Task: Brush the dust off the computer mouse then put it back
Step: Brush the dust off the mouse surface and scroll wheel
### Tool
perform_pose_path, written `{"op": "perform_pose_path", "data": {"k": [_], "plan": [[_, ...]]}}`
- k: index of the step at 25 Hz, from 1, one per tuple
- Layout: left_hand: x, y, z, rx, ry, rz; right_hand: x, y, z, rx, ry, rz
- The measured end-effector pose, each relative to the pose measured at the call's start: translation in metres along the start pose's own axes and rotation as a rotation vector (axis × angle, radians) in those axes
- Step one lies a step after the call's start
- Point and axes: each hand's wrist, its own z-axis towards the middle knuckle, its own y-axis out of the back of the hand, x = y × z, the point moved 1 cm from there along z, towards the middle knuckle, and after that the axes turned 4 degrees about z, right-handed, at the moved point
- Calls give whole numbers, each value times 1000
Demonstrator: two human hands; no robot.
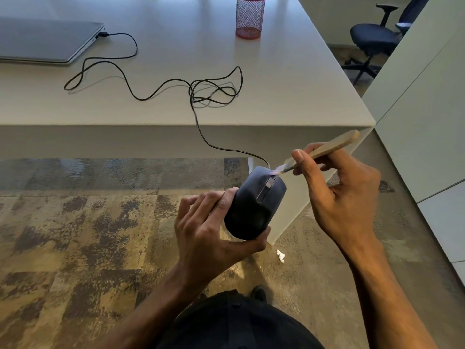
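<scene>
We are in the brushing step. Our left hand holds the computer mouse out in front of the counter, off its edge and above the carpeted floor, with the fingers curled round its left side and the thumb hooked under its near end. Our right hand pinches the wooden handle of the brush between thumb and fingers, and the bristles touch the far end of the mouse, just at the top of the scroll wheel where the cable enters.

We judge the task to be under way and not finished: only the front of the mouse is under the bristles now, and whether the rest is clean we cannot tell. The next move likely calls for short strokes along the wheel slot and down over the body, with the left hand turning the mouse to offer its sides. After that we must lift it back over the edge and set it on the counter, minding the tangled cable so it does not snag.

By count we see one mouse, one brush and one cable, looped on the counter and plugged into one closed laptop. There is also one red mesh pen cup, one office chair beyond, and one scrap of white paper on the floor.
</scene>
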Motion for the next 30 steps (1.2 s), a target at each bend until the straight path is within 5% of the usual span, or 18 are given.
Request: {"op": "perform_pose_path", "data": {"k": [14,24,30], "plan": [[1,-3,0,-21,-21,5,14,1,-2,51,39,81],[-2,-1,2,-29,-28,-2,8,5,5,53,64,-135],[-3,1,1,-35,-24,0,22,6,0,136,94,57]]}}
